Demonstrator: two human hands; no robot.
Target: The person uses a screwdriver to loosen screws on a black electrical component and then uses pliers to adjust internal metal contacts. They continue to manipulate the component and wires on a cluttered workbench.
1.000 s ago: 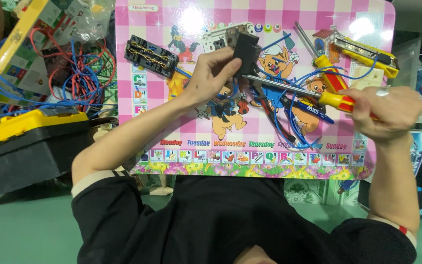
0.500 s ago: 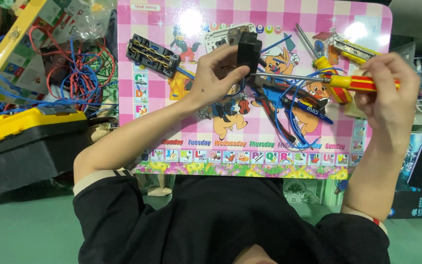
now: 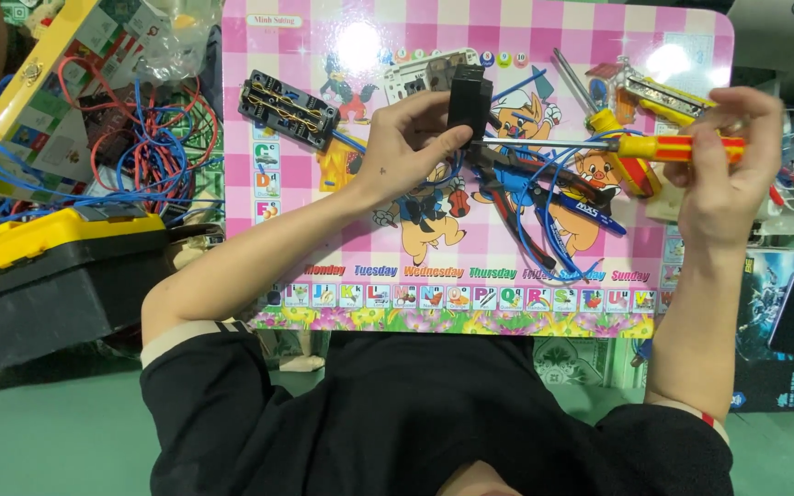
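Gripping a small black plastic switch block (image 3: 469, 99) in our left hand (image 3: 406, 147), our right hand (image 3: 723, 170) holds the orange-handled screwdriver (image 3: 618, 147) (shaft lying level, tip leftward at the block).

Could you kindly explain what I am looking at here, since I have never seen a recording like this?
This is one view from a camera worn on a person's head, looking down at their own two bare hands; the dark shape at the bottom is their black shirt. There is no machine. They work at a small pink checked table with cartoon pictures. The left hand holds up a small black boxy plastic part. The right hand grips a screwdriver with a yellow and red handle, its thin metal shaft pointing across to that part. On the table lie a black terminal block with metal screws, loose blue wires and more hand tools. To the left, off the table, are a yellow and black toolbox and a tangle of red and blue wires.
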